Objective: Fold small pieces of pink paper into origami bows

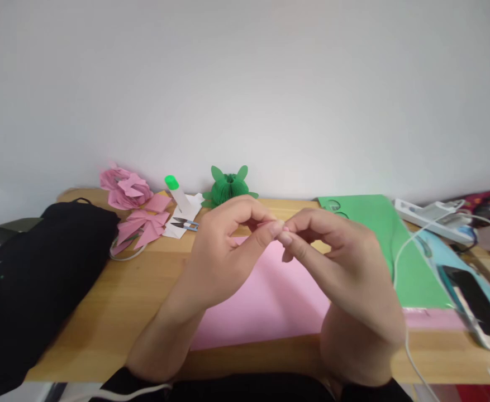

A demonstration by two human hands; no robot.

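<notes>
My left hand [232, 251] and my right hand [341, 257] meet above the table, thumbs and forefingers pinched together. Between the fingertips a sliver of pink paper [265, 224] shows; the fingers hide most of it. Under both hands a flat pink sheet [265, 301] lies on the wooden table [102, 312]. Behind my left hand stands a green honeycomb-paper ball [228, 188] with leaf-shaped pieces on it.
Folded pink paper pieces [146, 223], a glue stick [177, 192] and thread snips [184, 224] lie at the back left. A black cloth bag [47, 262] covers the left side. Green sheets [416, 262], a phone [475, 298], a cable and a power strip [433, 220] occupy the right.
</notes>
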